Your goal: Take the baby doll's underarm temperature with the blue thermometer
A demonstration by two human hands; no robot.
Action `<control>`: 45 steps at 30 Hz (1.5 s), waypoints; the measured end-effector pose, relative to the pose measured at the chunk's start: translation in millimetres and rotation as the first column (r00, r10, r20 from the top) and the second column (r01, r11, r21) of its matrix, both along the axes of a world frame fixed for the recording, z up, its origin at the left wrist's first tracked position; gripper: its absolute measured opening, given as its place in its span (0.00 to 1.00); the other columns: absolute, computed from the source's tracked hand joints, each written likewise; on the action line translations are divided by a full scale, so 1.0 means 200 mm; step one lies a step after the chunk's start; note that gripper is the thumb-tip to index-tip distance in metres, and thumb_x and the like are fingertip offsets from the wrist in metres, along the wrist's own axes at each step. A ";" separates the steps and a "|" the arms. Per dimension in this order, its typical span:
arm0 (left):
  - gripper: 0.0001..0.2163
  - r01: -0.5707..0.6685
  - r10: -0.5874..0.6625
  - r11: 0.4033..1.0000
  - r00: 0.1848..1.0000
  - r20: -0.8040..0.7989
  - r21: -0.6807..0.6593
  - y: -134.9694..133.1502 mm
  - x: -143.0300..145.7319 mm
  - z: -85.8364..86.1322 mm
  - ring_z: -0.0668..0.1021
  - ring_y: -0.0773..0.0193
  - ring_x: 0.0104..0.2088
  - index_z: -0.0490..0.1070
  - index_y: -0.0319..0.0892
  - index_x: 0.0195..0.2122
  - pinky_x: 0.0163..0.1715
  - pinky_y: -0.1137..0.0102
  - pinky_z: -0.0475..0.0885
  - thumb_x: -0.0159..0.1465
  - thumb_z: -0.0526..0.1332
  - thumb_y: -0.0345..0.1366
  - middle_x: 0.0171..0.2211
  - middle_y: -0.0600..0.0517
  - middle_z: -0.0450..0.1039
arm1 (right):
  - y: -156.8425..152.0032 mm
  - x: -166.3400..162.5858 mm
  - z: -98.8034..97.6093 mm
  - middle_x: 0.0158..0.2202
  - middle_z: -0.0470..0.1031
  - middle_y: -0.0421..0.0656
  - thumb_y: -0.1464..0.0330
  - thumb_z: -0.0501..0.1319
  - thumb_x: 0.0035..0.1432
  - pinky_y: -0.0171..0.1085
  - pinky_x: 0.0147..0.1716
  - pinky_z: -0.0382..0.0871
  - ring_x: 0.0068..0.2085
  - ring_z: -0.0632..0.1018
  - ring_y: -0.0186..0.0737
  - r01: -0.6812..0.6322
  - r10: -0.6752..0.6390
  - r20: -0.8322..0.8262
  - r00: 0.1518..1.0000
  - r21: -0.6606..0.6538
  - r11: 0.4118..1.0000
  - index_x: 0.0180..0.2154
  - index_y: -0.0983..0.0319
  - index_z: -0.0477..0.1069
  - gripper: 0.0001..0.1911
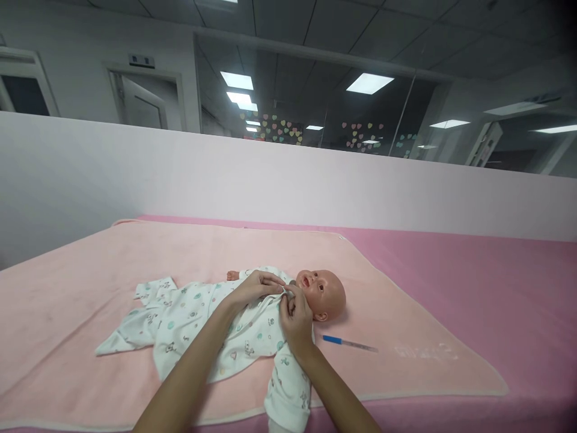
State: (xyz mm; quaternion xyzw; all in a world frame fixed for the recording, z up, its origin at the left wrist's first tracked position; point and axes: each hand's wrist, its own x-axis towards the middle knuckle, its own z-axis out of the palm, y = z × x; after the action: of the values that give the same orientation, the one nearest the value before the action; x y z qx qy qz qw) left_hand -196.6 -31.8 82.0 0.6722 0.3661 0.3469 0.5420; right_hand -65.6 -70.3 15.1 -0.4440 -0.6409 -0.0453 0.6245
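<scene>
A baby doll [322, 291] lies on its back on a peach blanket [90, 288], head to the right, dressed in a white printed sleepsuit [193, 325]. My left hand [253, 286] rests on the doll's chest with fingers curled, pinching the sleepsuit's collar edge. My right hand [296, 319] is closed beside it, gripping the same collar just below the doll's chin. Both hands meet at the neckline. A blue-capped thermometer [349, 343] lies on the blanket to the right of my right forearm.
The blanket covers a pink surface [473, 282] that extends to the right. A white partition [180, 174] runs behind it. Beyond are glass walls with heart stickers, doors and ceiling lights.
</scene>
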 end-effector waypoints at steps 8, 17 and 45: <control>0.16 -0.022 0.024 0.999 0.999 -0.041 0.029 -0.01 0.00 0.02 0.68 0.71 0.22 0.75 0.34 0.31 0.21 0.76 0.59 0.50 0.64 0.45 0.21 0.51 0.70 | -0.01 0.00 0.01 0.22 0.66 0.38 0.69 0.48 0.59 0.31 0.22 0.63 0.21 0.67 0.31 -0.010 0.009 -0.034 0.999 -0.019 1.000 0.39 0.63 0.65 0.10; 0.15 0.091 -0.067 0.985 0.985 -0.160 0.144 -0.03 0.00 0.06 0.73 0.65 0.34 0.73 0.38 0.35 0.33 0.73 0.66 0.48 0.66 0.40 0.31 0.50 0.74 | 0.00 0.00 0.00 0.23 0.67 0.38 0.70 0.50 0.57 0.30 0.21 0.63 0.19 0.64 0.30 -0.014 0.013 -0.055 0.998 -0.029 0.999 0.39 0.63 0.65 0.09; 0.11 -0.038 0.034 0.999 0.994 0.101 0.036 -0.07 -0.02 -0.04 0.75 0.67 0.31 0.72 0.38 0.35 0.33 0.74 0.66 0.49 0.63 0.32 0.27 0.52 0.73 | -0.05 0.01 0.03 0.26 0.67 0.39 0.75 0.51 0.54 0.31 0.25 0.60 0.23 0.65 0.31 -0.110 0.109 -0.051 0.993 -0.011 0.994 0.30 0.61 0.66 0.07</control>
State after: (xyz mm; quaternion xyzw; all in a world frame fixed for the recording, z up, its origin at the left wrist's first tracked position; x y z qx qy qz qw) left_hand -200.6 -46.3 74.6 0.6574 0.3440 0.3967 0.5404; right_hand -64.1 -80.5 21.4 -0.4135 -0.6485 0.0047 0.6391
